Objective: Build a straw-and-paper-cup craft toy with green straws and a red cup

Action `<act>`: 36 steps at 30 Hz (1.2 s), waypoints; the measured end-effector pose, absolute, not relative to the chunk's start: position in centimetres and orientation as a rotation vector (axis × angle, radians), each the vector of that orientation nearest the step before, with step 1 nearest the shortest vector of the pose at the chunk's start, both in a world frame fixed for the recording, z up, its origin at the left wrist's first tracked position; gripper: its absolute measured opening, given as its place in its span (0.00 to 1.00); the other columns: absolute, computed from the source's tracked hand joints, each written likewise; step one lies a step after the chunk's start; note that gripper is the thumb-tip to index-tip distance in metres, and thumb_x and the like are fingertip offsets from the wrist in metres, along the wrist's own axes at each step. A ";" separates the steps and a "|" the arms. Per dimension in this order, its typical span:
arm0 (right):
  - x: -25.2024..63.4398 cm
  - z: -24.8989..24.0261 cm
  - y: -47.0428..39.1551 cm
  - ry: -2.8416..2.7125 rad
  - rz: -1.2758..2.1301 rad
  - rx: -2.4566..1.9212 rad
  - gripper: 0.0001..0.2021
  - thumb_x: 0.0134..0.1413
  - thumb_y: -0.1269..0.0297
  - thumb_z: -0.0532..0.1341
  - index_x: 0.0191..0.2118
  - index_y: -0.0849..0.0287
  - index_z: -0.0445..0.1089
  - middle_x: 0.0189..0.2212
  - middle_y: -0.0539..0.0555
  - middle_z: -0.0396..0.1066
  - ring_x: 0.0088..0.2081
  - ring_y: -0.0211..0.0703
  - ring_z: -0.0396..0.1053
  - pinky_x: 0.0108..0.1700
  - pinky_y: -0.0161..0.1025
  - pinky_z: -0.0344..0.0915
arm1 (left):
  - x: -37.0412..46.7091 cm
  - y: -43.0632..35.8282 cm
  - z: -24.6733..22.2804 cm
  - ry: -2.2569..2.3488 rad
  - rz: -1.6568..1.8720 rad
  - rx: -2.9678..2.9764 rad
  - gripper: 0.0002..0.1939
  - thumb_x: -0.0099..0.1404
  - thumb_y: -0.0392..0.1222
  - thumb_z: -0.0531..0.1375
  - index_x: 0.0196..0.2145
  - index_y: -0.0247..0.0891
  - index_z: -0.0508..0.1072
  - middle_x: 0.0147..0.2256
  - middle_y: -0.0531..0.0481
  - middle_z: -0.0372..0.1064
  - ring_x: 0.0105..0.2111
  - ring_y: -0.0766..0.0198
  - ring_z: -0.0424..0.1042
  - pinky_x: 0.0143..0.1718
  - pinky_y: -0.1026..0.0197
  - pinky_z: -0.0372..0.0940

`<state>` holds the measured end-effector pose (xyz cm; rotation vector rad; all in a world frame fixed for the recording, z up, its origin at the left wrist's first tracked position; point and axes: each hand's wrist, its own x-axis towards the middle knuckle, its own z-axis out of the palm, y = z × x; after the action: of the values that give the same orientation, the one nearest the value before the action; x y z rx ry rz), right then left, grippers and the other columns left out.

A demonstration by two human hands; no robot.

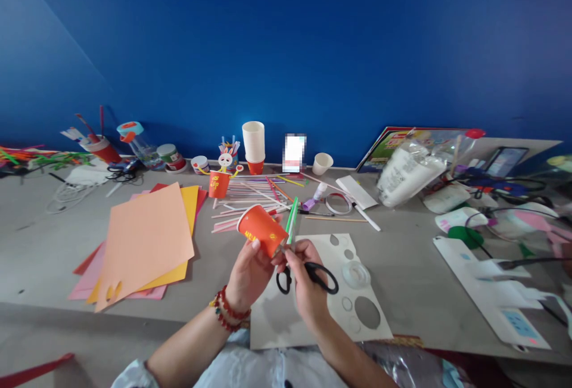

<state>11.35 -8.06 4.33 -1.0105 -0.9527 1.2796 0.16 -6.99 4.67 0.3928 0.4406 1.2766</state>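
Observation:
My left hand (245,269) is closed round a red paper cup (263,230) with yellow lettering, tilted so its white rim points up and left. My right hand (308,281) grips a pair of scissors with black handles (322,278). The scissor blades meet the bottom end of the cup, where my fingers partly hide them. Under both hands lies a white card sheet (286,322) with round holes cut in it, and a roll of clear tape (356,273) rests on its right side. Green strips (292,218) lie just behind the cup.
Coloured paper sheets (147,239) are piled at left. A red cup with a rabbit figure (218,184), stacked white cups (254,140) and a lit phone (293,152) stand along the blue wall. Several thin sticks (250,191) lie mid-table. A power strip (491,292) is at right.

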 end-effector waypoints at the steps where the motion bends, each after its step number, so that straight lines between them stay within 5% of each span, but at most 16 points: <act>1: 11.3 4.4 -8.2 -1.003 1.247 -1.021 0.10 0.59 0.56 0.62 0.32 0.55 0.65 0.26 0.50 0.76 0.26 0.40 0.71 0.32 0.37 0.67 | 0.2 -7.0 4.8 0.436 1.275 0.373 0.16 0.61 0.53 0.64 0.35 0.35 0.74 0.27 0.51 0.65 0.25 0.67 0.61 0.29 0.62 0.61; 5: 11.3 4.4 -8.4 -1.052 1.209 -1.026 0.09 0.60 0.57 0.62 0.32 0.55 0.66 0.27 0.50 0.76 0.26 0.39 0.71 0.33 0.37 0.67 | 0.1 -7.0 5.0 0.465 1.262 0.308 0.15 0.60 0.51 0.65 0.30 0.34 0.73 0.23 0.53 0.62 0.23 0.68 0.59 0.27 0.63 0.59; 10: 11.3 4.3 -7.8 -0.842 1.361 -0.964 0.10 0.58 0.58 0.63 0.31 0.55 0.64 0.23 0.48 0.74 0.24 0.39 0.69 0.30 0.36 0.65 | 0.0 -6.9 4.6 0.471 1.252 0.343 0.13 0.58 0.47 0.66 0.36 0.34 0.76 0.27 0.49 0.69 0.27 0.64 0.64 0.31 0.60 0.62; 17: 11.4 5.4 -8.3 -1.011 1.284 -1.023 0.11 0.59 0.56 0.62 0.30 0.55 0.65 0.24 0.48 0.75 0.25 0.38 0.70 0.32 0.36 0.66 | -0.4 -6.2 3.7 0.412 1.197 0.229 0.20 0.62 0.55 0.63 0.39 0.33 0.76 0.30 0.47 0.72 0.25 0.63 0.67 0.27 0.60 0.63; 24: 14.6 5.5 -8.8 -1.110 1.140 -1.062 0.09 0.62 0.56 0.61 0.34 0.54 0.67 0.26 0.49 0.75 0.26 0.39 0.70 0.31 0.36 0.66 | -0.9 -5.2 5.0 0.367 1.275 -0.081 0.16 0.66 0.49 0.62 0.46 0.36 0.73 0.45 0.44 0.75 0.45 0.58 0.74 0.49 0.56 0.67; 29: 21.5 6.2 -6.6 -1.677 0.648 -1.353 0.05 0.61 0.60 0.60 0.39 0.52 0.71 0.33 0.53 0.77 0.33 0.45 0.74 0.37 0.40 0.66 | -1.2 -5.5 5.0 0.379 1.263 -0.076 0.17 0.65 0.47 0.62 0.48 0.36 0.73 0.46 0.42 0.75 0.47 0.58 0.74 0.49 0.56 0.68; 36: 33.6 3.6 -3.5 -2.380 0.020 -1.623 0.17 0.55 0.71 0.54 0.48 0.55 0.72 0.39 0.59 0.77 0.39 0.53 0.75 0.40 0.45 0.68 | -2.8 -6.0 3.9 0.487 1.316 0.413 0.18 0.60 0.37 0.63 0.49 0.36 0.74 0.50 0.42 0.74 0.54 0.51 0.70 0.56 0.50 0.64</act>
<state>33.60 -3.46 3.64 -1.6228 -2.3795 0.0201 -2.79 -6.00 3.90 0.4129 0.4869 1.3158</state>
